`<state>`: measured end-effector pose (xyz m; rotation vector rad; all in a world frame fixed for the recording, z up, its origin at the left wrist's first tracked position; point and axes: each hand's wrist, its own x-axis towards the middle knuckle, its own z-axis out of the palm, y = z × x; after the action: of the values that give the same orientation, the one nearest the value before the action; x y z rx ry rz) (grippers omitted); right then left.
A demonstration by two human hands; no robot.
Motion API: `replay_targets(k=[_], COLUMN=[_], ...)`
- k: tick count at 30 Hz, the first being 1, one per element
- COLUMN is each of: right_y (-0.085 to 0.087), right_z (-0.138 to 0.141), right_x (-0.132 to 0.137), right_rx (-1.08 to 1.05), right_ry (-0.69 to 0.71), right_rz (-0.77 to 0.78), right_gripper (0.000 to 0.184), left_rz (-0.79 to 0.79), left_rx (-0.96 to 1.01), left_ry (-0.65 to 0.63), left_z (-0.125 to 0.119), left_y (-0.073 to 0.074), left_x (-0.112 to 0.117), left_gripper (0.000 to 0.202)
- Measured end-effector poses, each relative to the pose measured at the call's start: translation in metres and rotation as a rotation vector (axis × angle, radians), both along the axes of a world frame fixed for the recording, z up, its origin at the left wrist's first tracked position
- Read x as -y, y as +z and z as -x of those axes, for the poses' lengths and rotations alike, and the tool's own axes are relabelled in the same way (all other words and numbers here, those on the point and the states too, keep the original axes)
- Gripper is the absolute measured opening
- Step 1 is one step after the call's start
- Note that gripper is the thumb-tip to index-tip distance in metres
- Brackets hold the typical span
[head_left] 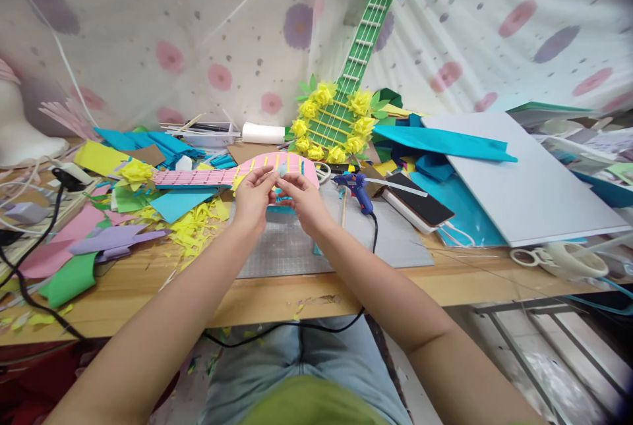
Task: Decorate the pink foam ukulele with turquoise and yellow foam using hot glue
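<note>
Single view. Your head camera looks forward and down across the counter [148,293], close in. Your left hand [254,198] and right hand [302,202] sit mid-frame, forearms entering from the bottom edge. The spotted sheet [198,36] closes the far side.

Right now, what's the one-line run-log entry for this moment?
hands: left hand and right hand, fingertips together over grey mat | grip: both pinched, contents unclear | behind: pink paper guitar | nearby: glue gun

Yellow-striped pink on the paper guitar [297,165], pale blue on the small piece [282,169]. Yellow flowers on the green guitar [363,49]. Pink and purple dots on the white cloth [198,29].
</note>
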<state>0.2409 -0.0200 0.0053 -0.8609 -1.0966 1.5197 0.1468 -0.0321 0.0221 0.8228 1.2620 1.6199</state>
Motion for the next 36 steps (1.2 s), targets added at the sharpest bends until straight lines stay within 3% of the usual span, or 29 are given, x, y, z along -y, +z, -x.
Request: replay_targets(k=[5, 10, 15, 20, 31, 34, 36], right_y=[0.001, 0.004, 0.010, 0.017, 0.009, 0.008, 0.008], right_z=[0.012, 0.010, -0.010, -0.027, -0.024, -0.026, -0.033], right_x=[-0.006, -0.015, -0.023, -0.025, -0.016, -0.019, -0.022], right_rx=[-0.127, -0.132, 0.057, 0.238, 0.017, 0.026, 0.066], right_ry=[-0.117, -0.189, -0.016, 0.154, 0.062, -0.030, -0.073], right_rz=[0.059, 0.044, 0.076, 0.059, 0.152, 0.116, 0.088], right_gripper=[0.025, 0.013, 0.014, 0.014, 0.008, 0.011, 0.012], left_rz=[0.044, 0.070, 0.060, 0.080, 0.018, -0.006, -0.063], left_rx=[0.099, 0.083, -0.112, -0.205, -0.144, -0.235, -0.433], left_ry=[0.052, 0.011, -0.002, -0.110, 0.046, 0.008, -0.013], left_z=[-0.010, -0.010, 0.001, 0.005, -0.007, -0.005, 0.001], left_y=[0.000, -0.001, 0.002, 0.007, 0.001, -0.001, -0.004], left_x=[-0.001, 0.000, -0.001, -0.001, -0.008, -0.011, -0.013], left_gripper=[0.034, 0.037, 0.035, 0.037, 0.032, 0.031, 0.027])
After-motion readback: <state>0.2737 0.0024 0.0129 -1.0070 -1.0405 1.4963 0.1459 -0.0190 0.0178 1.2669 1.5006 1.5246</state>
